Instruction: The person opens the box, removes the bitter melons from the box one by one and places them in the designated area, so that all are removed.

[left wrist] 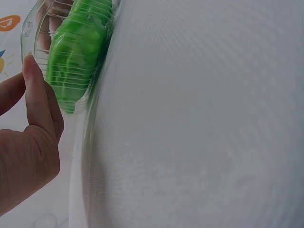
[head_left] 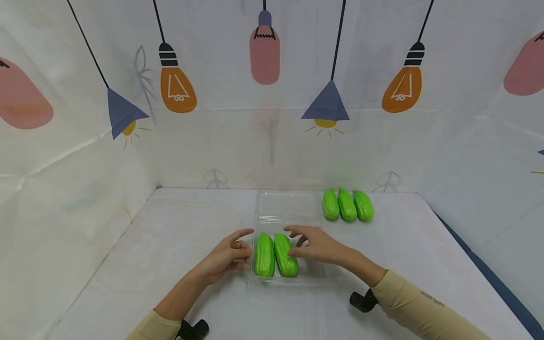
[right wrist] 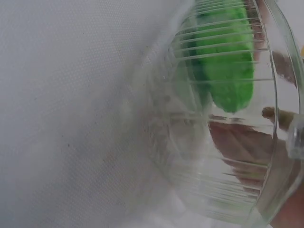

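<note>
Two green gourds (head_left: 275,255) lie side by side in the left half of a clear plastic clamshell tray (head_left: 312,276), near the tabletop's (head_left: 127,264) front edge, long axes running front to back. Skin is glossy, ridged, lumpy; the tray is thin, ribbed, see-through. Right hand (head_left: 316,245) reaches in from the right, fingers loosely spread and relaxed, fingertips at the right gourd's side, gripping nothing. Left hand (head_left: 225,257) sits at the tray's left wall, fingers lightly bent against it, not clamped. Right hand is nearer the gourds. Tray's open lid (head_left: 289,205) lies behind. Three more gourds (head_left: 347,204) sit in a row toward the back edge, right of the lid.
</note>
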A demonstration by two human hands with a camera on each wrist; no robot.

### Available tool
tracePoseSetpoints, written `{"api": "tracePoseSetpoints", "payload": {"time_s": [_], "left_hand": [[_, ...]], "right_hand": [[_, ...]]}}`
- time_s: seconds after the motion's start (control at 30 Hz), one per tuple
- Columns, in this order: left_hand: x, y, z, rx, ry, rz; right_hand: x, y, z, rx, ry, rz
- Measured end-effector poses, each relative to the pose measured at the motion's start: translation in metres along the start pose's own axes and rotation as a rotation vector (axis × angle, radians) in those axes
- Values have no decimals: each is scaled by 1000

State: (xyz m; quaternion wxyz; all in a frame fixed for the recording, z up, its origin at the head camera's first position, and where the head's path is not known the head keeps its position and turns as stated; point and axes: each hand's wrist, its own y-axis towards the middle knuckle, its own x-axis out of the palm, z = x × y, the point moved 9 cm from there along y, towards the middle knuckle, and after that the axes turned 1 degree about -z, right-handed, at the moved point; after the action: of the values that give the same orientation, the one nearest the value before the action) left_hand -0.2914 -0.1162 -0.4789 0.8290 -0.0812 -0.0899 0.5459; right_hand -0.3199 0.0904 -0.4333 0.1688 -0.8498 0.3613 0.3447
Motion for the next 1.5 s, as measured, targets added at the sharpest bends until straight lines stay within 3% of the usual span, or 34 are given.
{"api": "tracePoseSetpoints", "payload": {"time_s": [0.8,1.5], "left_hand": [[5,-2,3,-1,4,-10],[2,-1,2,7,-9,-7]], "right_hand": [[22,9,-1,42,-42,-13],[14,4,0,49,-44,41]]}}
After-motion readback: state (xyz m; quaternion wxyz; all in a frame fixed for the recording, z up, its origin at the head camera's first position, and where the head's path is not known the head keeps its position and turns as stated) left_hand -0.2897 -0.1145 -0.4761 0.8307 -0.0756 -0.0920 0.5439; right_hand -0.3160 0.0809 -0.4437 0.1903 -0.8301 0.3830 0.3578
